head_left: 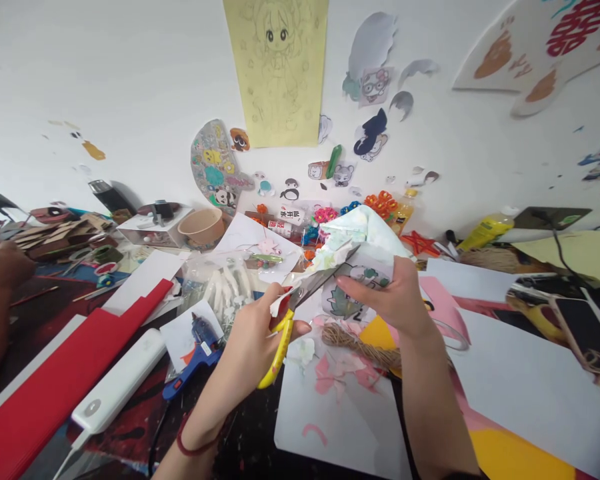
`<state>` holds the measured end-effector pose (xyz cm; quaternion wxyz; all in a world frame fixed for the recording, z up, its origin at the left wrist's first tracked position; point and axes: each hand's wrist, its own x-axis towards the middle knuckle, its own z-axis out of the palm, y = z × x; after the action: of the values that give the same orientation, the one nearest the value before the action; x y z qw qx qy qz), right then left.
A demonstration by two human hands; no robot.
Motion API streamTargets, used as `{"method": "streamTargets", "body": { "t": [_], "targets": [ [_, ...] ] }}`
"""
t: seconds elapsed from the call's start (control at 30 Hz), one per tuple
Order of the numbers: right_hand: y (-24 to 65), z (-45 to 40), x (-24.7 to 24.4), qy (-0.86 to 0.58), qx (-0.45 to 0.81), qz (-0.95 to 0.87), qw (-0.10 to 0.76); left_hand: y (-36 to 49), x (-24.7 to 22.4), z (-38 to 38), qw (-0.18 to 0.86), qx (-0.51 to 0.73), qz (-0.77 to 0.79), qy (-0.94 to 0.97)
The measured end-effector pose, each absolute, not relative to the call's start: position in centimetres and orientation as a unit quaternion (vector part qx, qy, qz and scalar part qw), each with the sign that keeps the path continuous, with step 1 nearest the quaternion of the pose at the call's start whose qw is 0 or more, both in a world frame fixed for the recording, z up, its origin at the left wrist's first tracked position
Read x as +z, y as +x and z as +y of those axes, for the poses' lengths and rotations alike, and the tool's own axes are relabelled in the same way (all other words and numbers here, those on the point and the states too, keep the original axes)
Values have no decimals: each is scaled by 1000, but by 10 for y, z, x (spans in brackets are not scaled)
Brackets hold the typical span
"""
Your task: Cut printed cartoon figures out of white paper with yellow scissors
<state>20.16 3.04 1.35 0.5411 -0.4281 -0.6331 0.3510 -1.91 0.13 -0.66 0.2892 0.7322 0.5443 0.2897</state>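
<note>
My left hand (250, 337) is closed round the yellow handles of a pair of scissors (281, 353). Their blades point up and to the right, over the edge of a sheet of paper. That paper (347, 300), printed with green and grey cartoon figures, is pinched in my right hand (397, 297) between thumb and fingers. Pale green and white paper (363, 223) rises just behind the blades; whether it joins the held sheet I cannot tell. Below my hands, pink paper scraps (347, 373) lie on a white sheet (345, 433), beside a bundle of twine (357, 345).
To the left are a blue glue gun (195, 357), a white corded device (120, 380) and a long red paper strip (80, 360). Another person's hand (5, 270) is at the far left. A phone (583, 327) and yellow bottle (490, 228) stand right; pipe-cleaner flowers (380, 203) sit behind.
</note>
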Motion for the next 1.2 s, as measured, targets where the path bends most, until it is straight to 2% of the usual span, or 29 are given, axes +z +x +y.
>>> {"method": "streamTargets", "body": {
  "t": [0.27,0.63,0.83,0.97,1.2],
  "targets": [
    [212,33,8,-455,353,-621,532,-31,-2,7,267,253,536,760],
    [214,36,7,-432,440,-640,458,-28,-2,10,243,237,557,758],
    [209,42,8,-411,465,-587,519,-31,-7,8,252,244,557,753],
    [204,43,9,-420,414,-555,588,-34,-9,8,245,246,573,743],
    [204,39,12,-402,400,-611,551,-34,-4,8,253,244,579,735]
  ]
}}
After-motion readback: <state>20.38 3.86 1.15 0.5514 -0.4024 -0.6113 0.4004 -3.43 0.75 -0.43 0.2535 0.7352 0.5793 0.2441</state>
